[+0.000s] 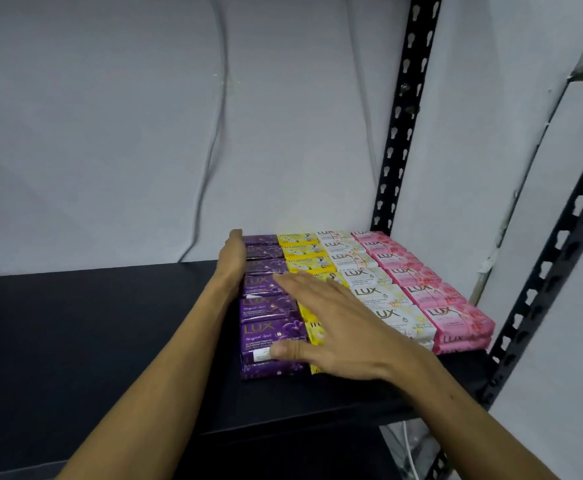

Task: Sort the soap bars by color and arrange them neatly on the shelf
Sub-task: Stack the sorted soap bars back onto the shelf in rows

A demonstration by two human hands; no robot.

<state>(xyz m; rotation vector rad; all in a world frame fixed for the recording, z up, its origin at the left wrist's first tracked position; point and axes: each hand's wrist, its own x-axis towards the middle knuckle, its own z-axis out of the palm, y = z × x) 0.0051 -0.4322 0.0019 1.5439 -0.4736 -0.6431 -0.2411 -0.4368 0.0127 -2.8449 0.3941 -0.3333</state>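
1. This looks like a shop's stockroom or storage corner, though which of the two cannot be told.
2. A black shelf (110, 323) hangs on slotted black metal uprights (404, 116), the bolt-together kind used for storage racking.
3. Many wrapped soap bars (369, 289) of one retail brand lie in purple, yellow, white and pink rows, like goods for sale.
4. Plain grey-white walls (110, 116) stand behind, with a loose cable (214, 133) hanging down.
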